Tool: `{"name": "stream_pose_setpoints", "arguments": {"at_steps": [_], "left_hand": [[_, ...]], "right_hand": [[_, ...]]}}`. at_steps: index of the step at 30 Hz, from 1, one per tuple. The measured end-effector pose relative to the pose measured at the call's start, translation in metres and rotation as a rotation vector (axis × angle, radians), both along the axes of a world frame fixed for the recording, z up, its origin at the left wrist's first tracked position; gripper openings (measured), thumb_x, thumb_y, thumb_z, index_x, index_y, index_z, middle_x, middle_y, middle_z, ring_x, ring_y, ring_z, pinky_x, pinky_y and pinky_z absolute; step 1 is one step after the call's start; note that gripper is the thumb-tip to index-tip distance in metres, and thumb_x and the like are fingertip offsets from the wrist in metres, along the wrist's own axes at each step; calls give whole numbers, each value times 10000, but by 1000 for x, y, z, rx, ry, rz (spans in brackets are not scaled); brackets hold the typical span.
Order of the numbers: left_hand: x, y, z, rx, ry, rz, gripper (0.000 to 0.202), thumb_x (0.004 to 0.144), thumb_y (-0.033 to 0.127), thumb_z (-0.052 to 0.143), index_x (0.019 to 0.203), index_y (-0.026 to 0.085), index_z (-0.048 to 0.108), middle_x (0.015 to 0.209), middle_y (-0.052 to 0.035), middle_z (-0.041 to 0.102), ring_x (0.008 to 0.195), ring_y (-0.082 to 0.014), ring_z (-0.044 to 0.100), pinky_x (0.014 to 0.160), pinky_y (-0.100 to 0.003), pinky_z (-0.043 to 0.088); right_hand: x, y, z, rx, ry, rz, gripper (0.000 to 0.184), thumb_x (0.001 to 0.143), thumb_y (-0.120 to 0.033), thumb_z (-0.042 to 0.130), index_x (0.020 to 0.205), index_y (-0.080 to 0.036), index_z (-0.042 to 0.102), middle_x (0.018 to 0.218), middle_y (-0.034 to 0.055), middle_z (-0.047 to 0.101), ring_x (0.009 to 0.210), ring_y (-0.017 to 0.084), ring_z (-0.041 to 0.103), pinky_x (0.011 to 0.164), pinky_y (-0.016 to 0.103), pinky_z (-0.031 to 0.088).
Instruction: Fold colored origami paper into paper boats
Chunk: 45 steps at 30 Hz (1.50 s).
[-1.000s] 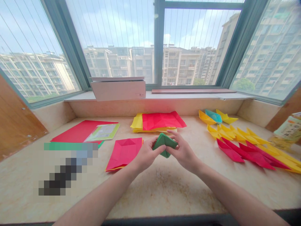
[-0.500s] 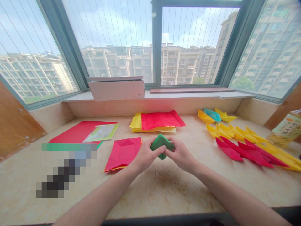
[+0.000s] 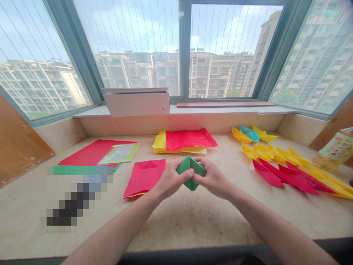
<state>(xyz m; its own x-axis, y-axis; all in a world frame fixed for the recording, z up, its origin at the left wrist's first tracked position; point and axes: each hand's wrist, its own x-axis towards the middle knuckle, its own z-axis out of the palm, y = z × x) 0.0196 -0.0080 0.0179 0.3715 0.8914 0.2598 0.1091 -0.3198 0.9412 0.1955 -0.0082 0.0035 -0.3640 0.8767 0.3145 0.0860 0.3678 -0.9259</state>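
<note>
A folded piece of green paper, diamond-shaped with a crease down its middle, is held up above the counter between both hands. My left hand grips its left side, thumb across the front face. On the other side my right hand pinches the right flap, its thumb close to the left thumb. The fingers behind the paper are partly hidden. Just left of my left hand lies a stack of creased red and yellow paper. Beyond the hands rests a pile of red and yellow sheets.
Folded paper boats in yellow, red and blue stand on the right. Flat red sheets and a clear packet lie left, near a blurred-out patch. A white box sits on the windowsill; a bottle stands far right.
The green paper looks slightly wider, its right flap spread further out. My right hand has shifted a little to the right. Both hands keep their hold.
</note>
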Motion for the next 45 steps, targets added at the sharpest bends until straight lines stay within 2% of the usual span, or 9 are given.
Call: {"name": "stream_pose_setpoints", "arguments": {"at_steps": [12,16,19,22,24,27,30,35,45], "left_hand": [[-4,4,-1,-111,-63,-132,457,810,411,698,1162,120,679,978,-102,728,854,-234,685,699,-276,536],[-7,9,-7,-157,-97,-137,669,855,469,642,1413,146,464,1203,-193,642,937,-287,695,744,-396,579],[-15,14,-12,101,1,21,872,823,444,701,1534,299,217,1525,-190,352,1253,-332,543,946,-510,514],[-21,15,-12,513,357,44,882,721,435,803,1481,325,371,1618,-132,184,1454,-381,239,1135,-591,286],[-22,14,-11,665,483,-40,689,793,380,751,1421,321,472,1585,-121,292,1445,-361,277,1156,-580,253],[-17,11,-12,691,483,-122,513,898,287,626,1394,286,498,1428,-125,529,1343,-306,454,1117,-513,348],[-13,10,-16,568,410,-111,458,941,306,555,1391,262,480,1313,-108,619,1203,-259,572,1018,-412,448],[-12,10,-20,385,332,31,352,966,384,491,1274,214,519,1079,-71,685,938,-204,642,847,-324,488],[-8,7,-26,296,466,40,364,954,478,452,1202,212,462,838,-25,636,717,-207,620,641,-289,424]], "right_hand": [[4,-1,9,-151,94,140,388,799,-359,747,1113,-193,588,952,36,670,776,164,659,625,267,554],[10,9,4,-182,139,76,531,780,-400,758,1219,-209,527,879,24,684,643,152,656,528,266,550],[15,19,0,-186,172,-77,614,791,-449,735,1286,-216,455,745,-9,675,521,148,633,430,251,516],[15,21,-3,-245,156,-115,575,804,-493,702,1244,-201,476,609,-37,645,440,148,615,386,231,484],[12,18,-5,-294,117,-65,546,843,-534,638,1239,-193,480,558,-45,627,416,151,611,374,223,467],[8,13,-10,-309,-38,33,480,934,-601,433,1138,-182,547,565,-33,617,386,145,587,352,224,428],[10,14,-12,-47,-239,-104,540,983,-580,309,814,-175,623,594,4,604,472,147,581,433,254,442],[16,17,-6,368,-264,-216,345,977,-456,460,1002,-210,701,971,77,691,880,211,626,740,327,505],[9,14,-11,322,-250,-143,218,922,-378,569,861,-205,686,711,6,602,635,152,516,582,281,425]]}}
